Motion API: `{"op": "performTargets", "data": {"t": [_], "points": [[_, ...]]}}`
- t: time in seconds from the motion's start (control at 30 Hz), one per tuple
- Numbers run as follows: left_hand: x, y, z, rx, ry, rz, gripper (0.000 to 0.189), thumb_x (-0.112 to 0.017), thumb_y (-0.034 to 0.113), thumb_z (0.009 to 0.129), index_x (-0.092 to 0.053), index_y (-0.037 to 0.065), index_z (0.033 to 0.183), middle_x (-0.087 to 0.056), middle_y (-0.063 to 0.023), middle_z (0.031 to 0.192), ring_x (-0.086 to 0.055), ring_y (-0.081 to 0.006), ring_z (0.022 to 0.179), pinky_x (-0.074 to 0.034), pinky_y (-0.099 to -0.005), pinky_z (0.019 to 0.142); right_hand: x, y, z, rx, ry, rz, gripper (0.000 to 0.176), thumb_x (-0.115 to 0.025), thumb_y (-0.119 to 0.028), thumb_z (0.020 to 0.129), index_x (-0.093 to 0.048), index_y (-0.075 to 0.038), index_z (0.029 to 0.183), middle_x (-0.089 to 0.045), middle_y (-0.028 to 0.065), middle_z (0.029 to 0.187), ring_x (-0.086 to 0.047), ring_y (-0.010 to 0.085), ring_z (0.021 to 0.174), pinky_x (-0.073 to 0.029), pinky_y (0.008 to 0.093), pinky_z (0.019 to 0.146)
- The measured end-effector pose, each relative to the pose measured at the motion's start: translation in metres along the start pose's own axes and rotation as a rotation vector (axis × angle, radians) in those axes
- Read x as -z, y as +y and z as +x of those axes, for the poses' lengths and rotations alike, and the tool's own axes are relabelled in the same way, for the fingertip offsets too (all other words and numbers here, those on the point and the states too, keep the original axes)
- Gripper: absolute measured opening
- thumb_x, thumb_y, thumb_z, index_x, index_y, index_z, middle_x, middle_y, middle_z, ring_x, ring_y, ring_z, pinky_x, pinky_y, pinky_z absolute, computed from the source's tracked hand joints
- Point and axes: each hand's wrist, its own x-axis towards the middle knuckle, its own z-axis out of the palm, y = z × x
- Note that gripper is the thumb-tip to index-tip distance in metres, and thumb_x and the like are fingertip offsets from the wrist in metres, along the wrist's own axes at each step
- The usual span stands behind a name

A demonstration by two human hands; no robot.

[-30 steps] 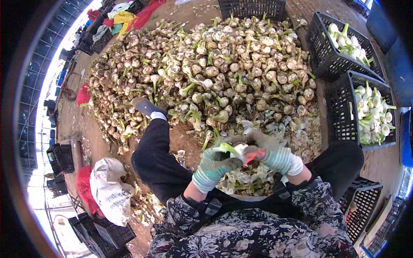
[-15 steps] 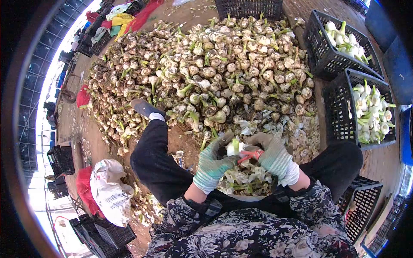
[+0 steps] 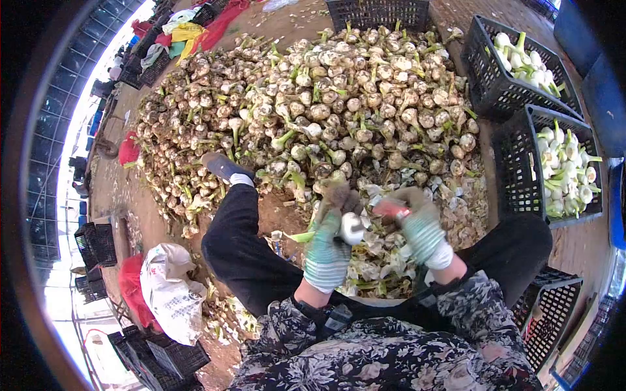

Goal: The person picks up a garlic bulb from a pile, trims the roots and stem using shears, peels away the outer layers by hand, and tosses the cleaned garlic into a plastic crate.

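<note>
My left hand [image 3: 329,238], in a green-striped glove with a dirty palm, is closed around a garlic bulb [image 3: 352,229]. The bulb's white, peeled-looking root end faces right, and a green stalk [image 3: 301,237] sticks out on the other side. A short way to the right, my gloved right hand [image 3: 417,225] is closed on a small red-handled tool [image 3: 391,209]; motion blur hides its working end. Tool and bulb are apart. Below both hands, loose garlic skins and trimmings [image 3: 378,270] lie between my legs.
A large heap of unpeeled garlic [image 3: 313,104] spreads in front of me. Two black crates, one behind [image 3: 486,91] and one nearer [image 3: 515,173], hold cleaned white garlic on the right. A white sack [image 3: 168,293] stands at the left. Another black crate [image 3: 554,313] is beside my right knee.
My hands have moved apart. The left hand has turned the garlic bulb so its stalk points left instead of up, and the red-handled tool has come away from the bulb.
</note>
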Motion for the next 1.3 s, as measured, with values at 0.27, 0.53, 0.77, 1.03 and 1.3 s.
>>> {"op": "performTargets", "data": {"t": [0.27, 0.53, 0.77, 1.03, 1.3], "points": [[0.006, -0.005, 0.019, -0.207, 0.212, 0.142, 0.036, -0.051, 0.011, 0.084, -0.046, 0.008, 0.12, -0.054, -0.0023, 0.1, -0.053, -0.0124, 0.086, -0.047, -0.0262, 0.075, 0.009, 0.056, 0.006, -0.105, -0.102, -0.27, 0.03, -0.061, -0.016, 0.078, -0.054, 0.0, 0.102, -0.059, 0.0197, 0.095, -0.058, 0.027, 0.087, -0.045, 0.0334, 0.075], [0.002, -0.019, 0.018, -0.247, 0.31, 0.26, 0.032, -0.053, 0.019, 0.087, -0.05, 0.007, 0.117, -0.052, 0.0004, 0.111, -0.049, -0.0097, 0.095, -0.042, -0.0266, 0.083, -0.013, 0.004, -0.002, -0.053, -0.293, -0.276, 0.037, -0.063, -0.032, 0.077, -0.058, 0.0, 0.094, -0.061, 0.0148, 0.083, -0.058, 0.0261, 0.076, -0.045, 0.0321, 0.071], [0.005, -0.018, 0.019, -0.312, 0.417, 0.344, 0.035, -0.049, 0.014, 0.089, -0.044, 0.005, 0.122, -0.049, -0.0034, 0.116, -0.046, -0.0118, 0.102, -0.04, -0.0272, 0.086, -0.014, 0.045, -0.012, 0.145, -0.19, 0.221, 0.03, -0.064, -0.025, 0.077, -0.056, 0.0, 0.094, -0.061, 0.0101, 0.081, -0.061, 0.0188, 0.078, -0.047, 0.0295, 0.068], [0.027, -0.025, 0.016, -0.182, 0.211, 0.151, 0.034, -0.048, 0.009, 0.083, -0.047, 0.007, 0.117, -0.055, -0.0022, 0.087, -0.053, -0.0121, 0.077, -0.047, -0.0265, 0.07, -0.008, 0.006, -0.008, -0.033, -0.25, -0.323, 0.028, -0.065, -0.025, 0.076, -0.059, -0.001, 0.09, -0.062, 0.0105, 0.085, -0.06, 0.0164, 0.075, -0.047, 0.0312, 0.066], [0.0, -0.005, 0.015, -0.218, 0.188, 0.195, 0.037, -0.048, 0.003, 0.078, -0.047, 0.004, 0.115, -0.056, -0.005, 0.076, -0.055, -0.0127, 0.066, -0.047, -0.0253, 0.061, -0.005, 0.02, -0.006, 0.23, -0.339, -0.008, 0.024, -0.049, -0.019, 0.085, -0.057, -0.006, 0.103, -0.056, 0.014, 0.098, -0.057, 0.0277, 0.086, -0.045, 0.0348, 0.073]]}}
